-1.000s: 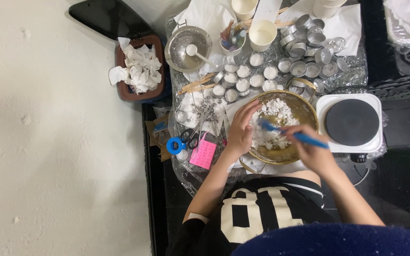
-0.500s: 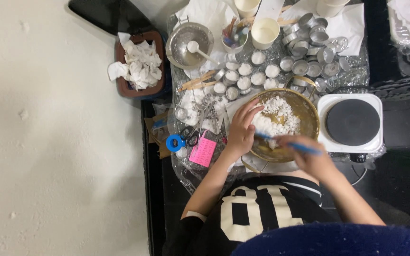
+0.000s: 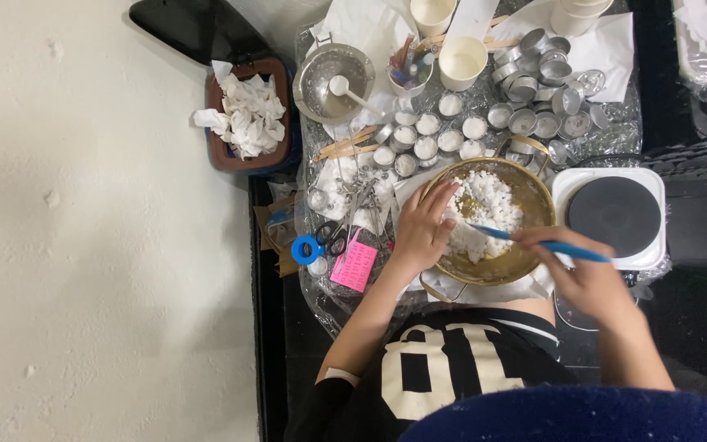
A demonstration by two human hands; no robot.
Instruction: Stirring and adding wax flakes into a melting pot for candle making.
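A brass bowl holds a heap of white chunks and sits in front of me on a foil-covered table. My left hand grips the bowl's near left rim, fingers reaching inside. My right hand is closed around a blue-handled tool, whose tip pokes into the white chunks from the right.
A white hot plate with a black disc stands right of the bowl. Several small metal cups, some filled white, lie behind it. Also there: a steel pan with a spoon, paper cups, blue-handled scissors, a pink note, a bin of tissues.
The blue tool has swung inside the bowl, its tip moving from the left part toward the middle right. My left hand has stayed on the rim.
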